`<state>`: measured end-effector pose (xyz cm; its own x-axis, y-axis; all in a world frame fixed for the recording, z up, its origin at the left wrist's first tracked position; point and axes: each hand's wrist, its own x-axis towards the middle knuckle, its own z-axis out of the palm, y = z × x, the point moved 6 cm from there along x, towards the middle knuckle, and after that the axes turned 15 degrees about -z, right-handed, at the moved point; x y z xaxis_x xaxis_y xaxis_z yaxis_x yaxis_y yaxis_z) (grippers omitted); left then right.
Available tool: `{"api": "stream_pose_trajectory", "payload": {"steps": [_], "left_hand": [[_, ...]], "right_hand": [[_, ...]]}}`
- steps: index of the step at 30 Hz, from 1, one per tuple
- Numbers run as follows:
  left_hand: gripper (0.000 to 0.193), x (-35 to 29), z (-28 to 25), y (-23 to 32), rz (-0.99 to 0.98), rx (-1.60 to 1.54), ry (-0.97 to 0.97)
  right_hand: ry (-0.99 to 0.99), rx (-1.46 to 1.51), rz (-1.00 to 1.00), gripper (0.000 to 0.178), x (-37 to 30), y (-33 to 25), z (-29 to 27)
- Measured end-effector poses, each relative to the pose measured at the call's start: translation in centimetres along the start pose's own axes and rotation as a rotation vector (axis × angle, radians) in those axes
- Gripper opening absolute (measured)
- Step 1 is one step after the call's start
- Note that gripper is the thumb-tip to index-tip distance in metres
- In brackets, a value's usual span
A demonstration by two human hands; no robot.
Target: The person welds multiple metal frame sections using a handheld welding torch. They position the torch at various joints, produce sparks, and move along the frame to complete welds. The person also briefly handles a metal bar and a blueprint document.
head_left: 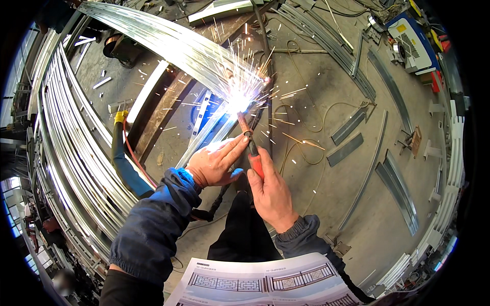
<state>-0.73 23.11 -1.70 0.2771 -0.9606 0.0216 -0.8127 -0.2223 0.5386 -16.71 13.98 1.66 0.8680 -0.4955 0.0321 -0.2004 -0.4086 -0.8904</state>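
Note:
My right hand (273, 191) is wrapped around the red handle of a welding torch (255, 164). The torch's copper-coloured nozzle points up and away, into a bright white-blue arc (239, 102) that throws sparks all around. My left hand (217, 162) lies with its fingers stretched out, the fingertips touching the torch neck. Beneath and beyond that hand runs a shiny metal tube (210, 133), which reaches the arc. Long silvery metal lengths (163, 43) meet the glare from the upper left. The joint itself is hidden by the light.
A bundle of long metal tubes (76, 137) fills the left. A blue-and-yellow elongated object (120, 153) lies beside a rusty beam (161, 109). Dark metal strips (348, 124) and cables lie on the right floor. A blue-and-white machine (412, 41) stands far right. Printed sheets (229, 278) are near me.

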Motion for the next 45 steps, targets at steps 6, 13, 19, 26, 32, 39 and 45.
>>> {"api": "stream_pose_trajectory", "payload": {"steps": [6,13,19,26,32,39,45], "left_hand": [[0.114,0.1,0.3,0.0,0.020,-0.008,-0.070],[0.112,0.1,0.3,0.1,0.029,-0.010,-0.073],[0.112,0.1,0.0,0.0,0.103,-0.062,-0.032],[0.107,0.1,0.8,-0.1,-0.020,0.034,-0.097],[0.108,-0.1,0.2,0.0,-0.041,0.026,-0.158],[0.105,0.2,0.8,-0.1,0.043,-0.020,-0.094],[0.106,0.0,0.7,0.0,-0.037,0.049,-0.160]], "right_hand": [[0.002,0.007,-0.003,0.061,0.0,0.4,0.1],[0.009,0.020,0.018,0.060,-0.2,-0.2,-0.1],[0.008,0.023,0.030,0.059,-0.4,-0.3,0.1],[0.019,-0.029,-0.007,0.060,-0.5,0.0,-0.4],[0.018,0.010,0.002,0.060,-0.5,-0.2,-0.1],[0.019,0.015,0.026,0.060,-0.8,-0.1,-0.2],[0.026,-0.004,0.015,0.061,-0.9,0.4,0.0]]}}
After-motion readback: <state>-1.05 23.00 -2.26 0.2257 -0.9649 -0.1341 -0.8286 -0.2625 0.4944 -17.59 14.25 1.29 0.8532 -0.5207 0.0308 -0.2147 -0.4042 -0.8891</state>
